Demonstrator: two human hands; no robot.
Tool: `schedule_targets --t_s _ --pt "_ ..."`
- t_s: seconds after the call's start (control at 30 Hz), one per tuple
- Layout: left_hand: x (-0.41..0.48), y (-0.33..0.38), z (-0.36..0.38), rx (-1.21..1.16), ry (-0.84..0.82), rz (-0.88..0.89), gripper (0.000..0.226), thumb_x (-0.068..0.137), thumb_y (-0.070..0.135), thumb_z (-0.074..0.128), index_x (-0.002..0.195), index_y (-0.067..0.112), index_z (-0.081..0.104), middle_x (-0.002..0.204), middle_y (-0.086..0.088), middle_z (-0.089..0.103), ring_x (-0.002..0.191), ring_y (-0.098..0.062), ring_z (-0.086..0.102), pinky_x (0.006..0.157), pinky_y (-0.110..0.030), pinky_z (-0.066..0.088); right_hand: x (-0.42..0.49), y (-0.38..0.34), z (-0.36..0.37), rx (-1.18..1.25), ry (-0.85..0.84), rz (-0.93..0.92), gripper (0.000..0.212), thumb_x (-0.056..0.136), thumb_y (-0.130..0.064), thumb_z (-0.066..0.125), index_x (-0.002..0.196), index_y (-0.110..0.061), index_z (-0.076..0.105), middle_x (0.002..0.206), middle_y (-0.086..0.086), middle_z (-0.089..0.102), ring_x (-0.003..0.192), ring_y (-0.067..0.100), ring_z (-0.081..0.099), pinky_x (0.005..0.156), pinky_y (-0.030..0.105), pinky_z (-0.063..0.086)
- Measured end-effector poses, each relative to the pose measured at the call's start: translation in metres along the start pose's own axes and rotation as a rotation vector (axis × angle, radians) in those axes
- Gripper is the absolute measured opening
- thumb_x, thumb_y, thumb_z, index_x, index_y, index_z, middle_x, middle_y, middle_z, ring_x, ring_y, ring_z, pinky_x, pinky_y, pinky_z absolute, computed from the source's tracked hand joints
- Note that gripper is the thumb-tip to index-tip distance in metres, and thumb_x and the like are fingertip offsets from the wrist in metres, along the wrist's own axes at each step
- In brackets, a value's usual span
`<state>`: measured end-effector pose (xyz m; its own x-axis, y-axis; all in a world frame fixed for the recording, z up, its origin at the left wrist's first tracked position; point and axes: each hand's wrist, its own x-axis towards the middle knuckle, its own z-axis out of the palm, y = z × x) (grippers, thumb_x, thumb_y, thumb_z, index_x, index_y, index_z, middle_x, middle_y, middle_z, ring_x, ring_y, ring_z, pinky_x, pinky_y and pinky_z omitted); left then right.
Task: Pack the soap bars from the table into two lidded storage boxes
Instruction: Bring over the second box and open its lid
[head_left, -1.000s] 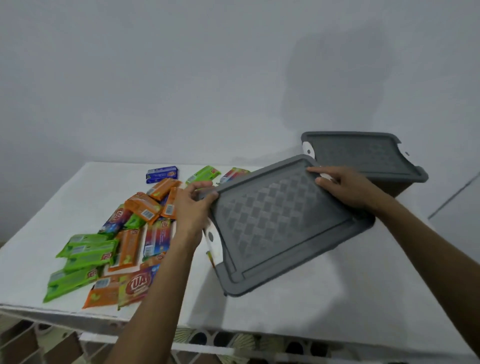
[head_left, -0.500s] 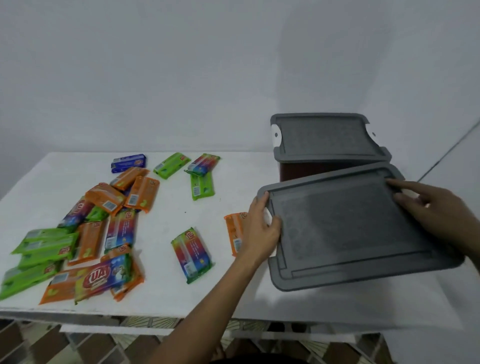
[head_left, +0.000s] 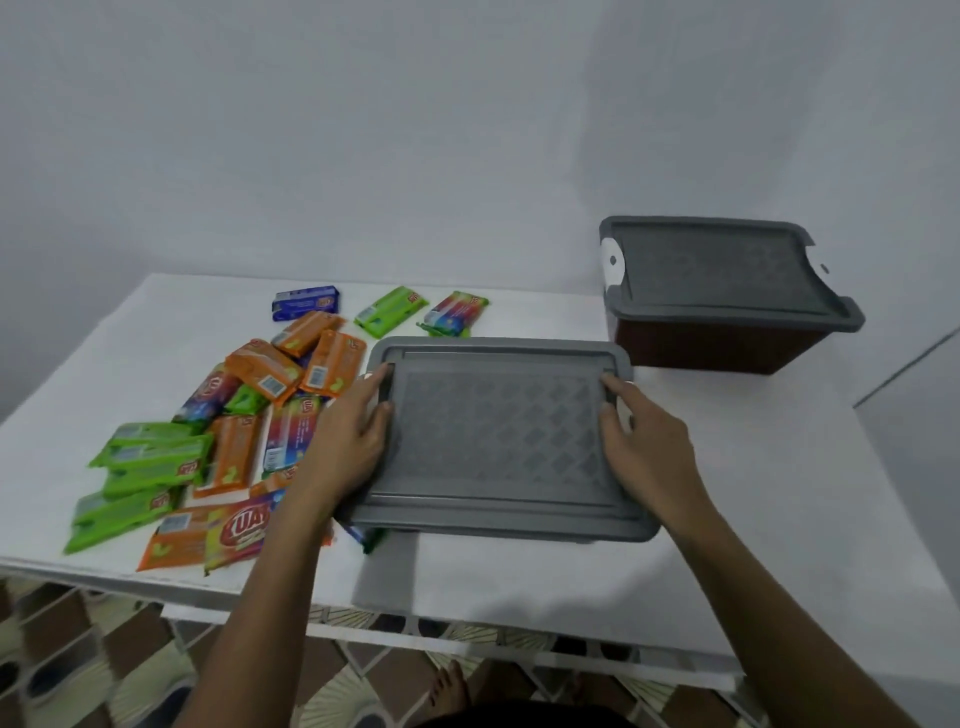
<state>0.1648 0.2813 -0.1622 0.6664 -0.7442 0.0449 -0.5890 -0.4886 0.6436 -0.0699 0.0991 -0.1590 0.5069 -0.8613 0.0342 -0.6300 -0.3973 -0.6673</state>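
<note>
- Grey plastic is filling the middle of my view: I am holding the grey lid (head_left: 498, 441) flat and low over the white table (head_left: 779, 467), just right of the pile.
- My left hand (head_left: 353, 436) is gripping its left short edge, with the fingers (head_left: 383, 371) lying over the rim. My right hand (head_left: 644, 441) is gripping the right short edge, index finger reaching along the rim and the others curling against it.
- I cannot tell whether a box body is sitting under this lid; only the top face and rim are showing.
- The far box (head_left: 717, 343), dark brown under its own grey cover, is standing closed at the back right of the table, well apart from the bars.
- The soap bars (head_left: 262, 371) are all lying loose on the left half of the table, orange, green, blue and striped wrappers overlapping. One corner of a bar (head_left: 366, 538) is peeking out beneath the near left corner of the lid.
- I am judging the packing as barely begun: no bar is showing inside either box, and every bar in sight is waiting to be lifted in, split between the two boxes and covered.
</note>
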Motion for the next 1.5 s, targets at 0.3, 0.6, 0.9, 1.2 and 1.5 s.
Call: schedule_targets --t_s 0.3,0.6,0.9,1.2,1.5 --pt "0.001 0.014 0.012 -0.08 0.025 0.074 0.049 0.1 0.016 0.048 0.148 0.016 0.037 0.144 -0.013 0.049 0.125 -0.032 0.052 0.105 -0.032 0.038 0.01 0.015 -0.014 -0.079 -0.006 -0.022 0.04 0.101 -0.03 0.043 0.141 -0.028 0.047 0.108 0.015 0.068 0.077 0.017 0.053 0.079 0.025 0.038" --pt "-0.003 0.052 0.048 -0.038 0.042 0.126 0.051 0.101 0.016 0.042 0.15 0.005 0.03 0.122 -0.027 0.061 0.104 -0.039 0.06 0.075 -0.03 0.036 -0.002 0.058 -0.056 -0.061 0.041 0.04 0.042 0.103 -0.03 0.039 0.144 -0.028 0.037 0.077 0.002 0.063 0.068 0.015 0.058 0.066 0.027 0.041" --pt "-0.013 0.035 0.056 -0.567 -0.001 -0.184 0.038 0.105 0.025 0.037 0.139 0.015 0.051 0.122 -0.004 0.053 0.11 -0.011 0.05 0.09 -0.024 0.042 -0.006 0.1 -0.068 0.588 -0.05 0.36 0.036 0.101 -0.031 0.046 0.137 -0.03 0.051 0.123 0.011 0.061 0.099 0.026 0.063 0.062 0.03 0.052" --pt "-0.017 0.033 0.037 0.058 0.212 0.112 0.034 0.097 0.04 0.052 0.119 0.022 0.069 0.091 0.0 0.061 0.074 -0.008 0.056 0.069 -0.035 0.049 -0.008 0.087 -0.065 -0.043 0.231 0.046 0.032 0.096 -0.037 0.052 0.107 -0.012 0.069 0.087 0.005 0.066 0.07 0.016 0.057 0.058 0.019 0.038" --pt "-0.023 0.052 0.023 0.059 0.036 -0.055 0.036 0.088 0.039 0.066 0.118 0.018 0.07 0.079 0.007 0.063 0.086 -0.022 0.065 0.082 -0.041 0.053 -0.02 0.084 -0.068 -0.151 0.186 0.015 0.031 0.095 -0.034 0.056 0.1 -0.009 0.073 0.075 -0.001 0.062 0.06 0.007 0.052 0.054 0.015 0.033"
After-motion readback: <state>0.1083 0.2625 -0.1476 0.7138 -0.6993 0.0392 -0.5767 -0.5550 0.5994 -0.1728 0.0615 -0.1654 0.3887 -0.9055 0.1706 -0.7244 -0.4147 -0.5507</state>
